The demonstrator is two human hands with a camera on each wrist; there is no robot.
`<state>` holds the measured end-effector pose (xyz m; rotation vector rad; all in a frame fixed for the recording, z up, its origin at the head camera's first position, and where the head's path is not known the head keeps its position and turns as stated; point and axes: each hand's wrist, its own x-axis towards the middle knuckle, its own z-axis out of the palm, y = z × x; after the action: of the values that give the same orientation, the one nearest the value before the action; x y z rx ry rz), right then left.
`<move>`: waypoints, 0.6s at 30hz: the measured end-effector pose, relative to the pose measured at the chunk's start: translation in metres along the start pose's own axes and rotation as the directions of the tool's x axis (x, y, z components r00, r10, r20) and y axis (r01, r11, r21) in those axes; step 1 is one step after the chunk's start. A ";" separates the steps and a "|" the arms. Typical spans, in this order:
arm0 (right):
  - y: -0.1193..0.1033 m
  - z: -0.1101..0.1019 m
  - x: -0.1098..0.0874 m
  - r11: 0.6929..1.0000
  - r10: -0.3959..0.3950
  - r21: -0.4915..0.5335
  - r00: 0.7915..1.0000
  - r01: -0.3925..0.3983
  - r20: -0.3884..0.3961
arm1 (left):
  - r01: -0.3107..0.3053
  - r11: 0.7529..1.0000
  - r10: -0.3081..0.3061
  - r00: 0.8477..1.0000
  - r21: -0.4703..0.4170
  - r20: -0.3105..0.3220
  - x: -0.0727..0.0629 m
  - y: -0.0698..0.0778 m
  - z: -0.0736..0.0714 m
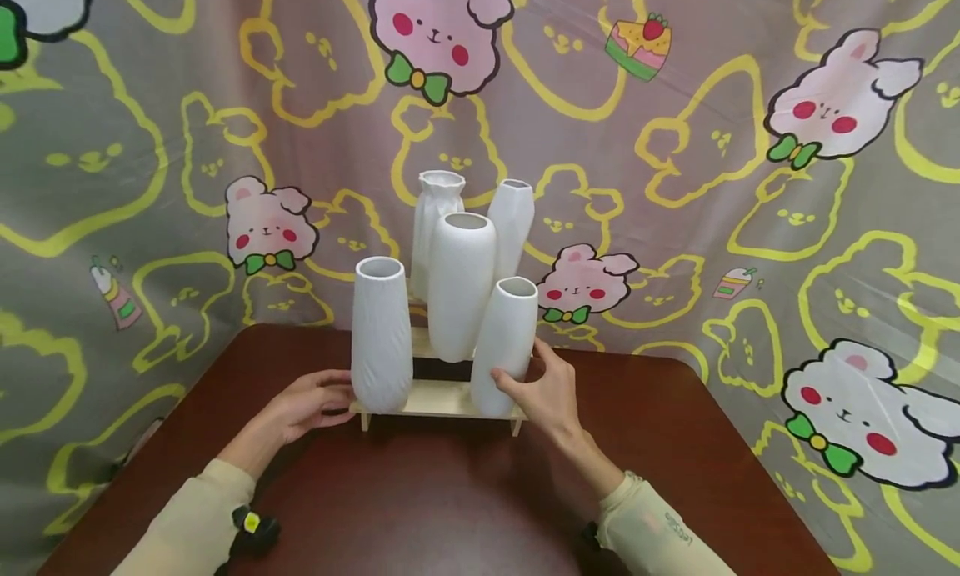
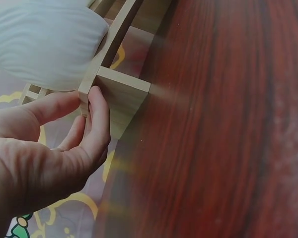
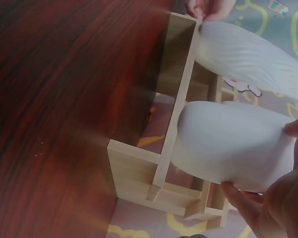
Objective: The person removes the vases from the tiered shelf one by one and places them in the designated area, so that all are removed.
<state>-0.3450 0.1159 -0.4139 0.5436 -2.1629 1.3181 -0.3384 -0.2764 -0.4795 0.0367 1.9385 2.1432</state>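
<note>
A tiered wooden rack holds several white vases. My left hand pinches the left end of its lower front board, as the left wrist view shows. Just above those fingers stands a ribbed white vase. At the right end of the same tier, my right hand grips a smooth white vase, thumb on the front and fingers on its far side. This vase leans a little to the right in the head view; whether its base bears fully on the board, I cannot tell.
Behind stand a tall rounded vase, a vase with a ruffled rim and a faceted vase. The rack stands on a dark red-brown table. A patterned curtain hangs close behind and at both sides.
</note>
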 end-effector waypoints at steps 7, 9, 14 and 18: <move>0.000 -0.009 -0.001 0.998 -0.053 -0.020 0.999 0.053 0.002 | 0.007 1.000 -0.006 1.000 -0.001 0.010 0.003 0.002 0.001; -0.002 -0.013 -0.001 0.999 -0.049 -0.021 0.999 0.049 0.000 | 0.010 1.000 -0.010 1.000 0.003 0.004 0.004 0.003 0.001; -0.003 -0.027 -0.003 0.999 -0.035 -0.022 0.999 0.034 -0.026 | 0.013 1.000 -0.013 1.000 0.017 0.004 0.002 0.005 0.002; -0.001 -0.041 -0.005 0.997 -0.056 -0.063 0.997 0.053 -0.055 | 0.015 1.000 -0.015 1.000 0.026 0.013 0.001 0.006 0.004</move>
<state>-0.3309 0.1523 -0.4008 0.5306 -2.1197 1.2199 -0.3395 -0.2733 -0.4734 0.0409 1.9531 2.1032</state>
